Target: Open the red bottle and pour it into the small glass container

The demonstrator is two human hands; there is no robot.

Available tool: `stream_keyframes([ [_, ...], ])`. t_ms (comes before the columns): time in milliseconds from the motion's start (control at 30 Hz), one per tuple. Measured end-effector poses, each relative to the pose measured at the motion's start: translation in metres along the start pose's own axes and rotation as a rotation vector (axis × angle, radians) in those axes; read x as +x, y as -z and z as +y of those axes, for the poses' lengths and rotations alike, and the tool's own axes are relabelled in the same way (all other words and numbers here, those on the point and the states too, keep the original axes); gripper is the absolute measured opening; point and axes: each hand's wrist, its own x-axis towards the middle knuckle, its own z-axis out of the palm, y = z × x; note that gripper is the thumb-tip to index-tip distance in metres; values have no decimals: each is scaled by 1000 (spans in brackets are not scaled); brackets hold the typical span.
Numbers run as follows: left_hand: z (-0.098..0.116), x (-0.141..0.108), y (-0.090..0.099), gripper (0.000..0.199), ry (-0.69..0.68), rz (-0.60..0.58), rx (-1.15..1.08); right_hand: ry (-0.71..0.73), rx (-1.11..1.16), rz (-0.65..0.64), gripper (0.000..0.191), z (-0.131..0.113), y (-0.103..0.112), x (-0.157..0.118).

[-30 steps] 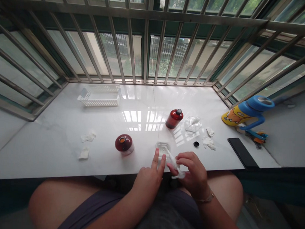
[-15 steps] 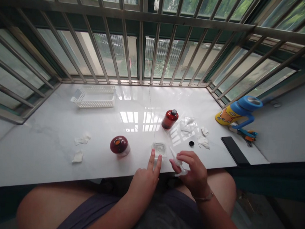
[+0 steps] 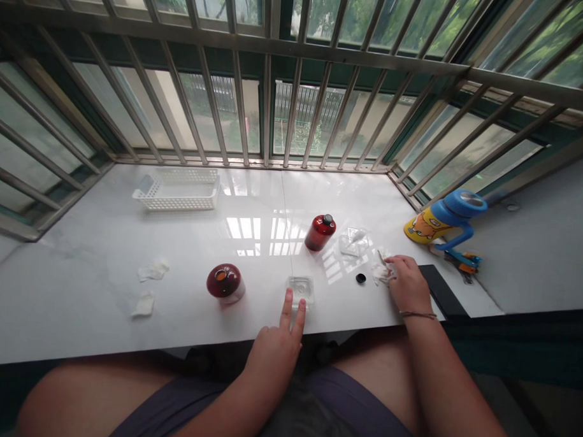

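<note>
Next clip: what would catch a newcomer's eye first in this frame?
Two dark red bottles stand out on the white sill: one at front centre-left, one farther back at centre. The left hand rests two fingers at a small clear dish, while the right hand reaches white crumpled tissue near a black cap. A blue-and-yellow cup sits far right.

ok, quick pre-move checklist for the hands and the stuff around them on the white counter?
1. Left hand steadies the small clear square dish, two fingers at its near edge: ok.
2. Right hand on the crumpled white tissue: ok; grip closed: cannot tell.
3. Small black cap lies loose, clear of both hands: ok.
4. Round dark red bottle upright, mouth uncapped: not ok if knocked.
5. Taller red bottle with black top upright: ok.
6. Dish contents: cannot tell.
</note>
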Motion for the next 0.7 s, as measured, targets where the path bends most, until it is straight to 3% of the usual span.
stream_keyframes([
  [200, 1, 1, 6, 84, 10, 23, -21, 93, -5, -139, 56, 12, -3, 1],
  [333, -2, -5, 10, 83, -7, 81, -49, 136, -10, -182, 57, 13, 6, 0],
  [400, -6, -8, 11, 83, -33, 142, -80, 135, -41, -154, 48, 8, 15, -1],
  [567, -26, -20, 13, 62, -158, 444, -229, 107, 21, 74, 22, -39, 41, -8],
  [633, -39, -29, 19, 52, -211, 621, -333, 102, 163, 82, 18, -68, 46, -12],
  [700, -53, -39, 29, 49, -216, 769, -414, 137, 316, -6, 16, -96, 45, -17],
])
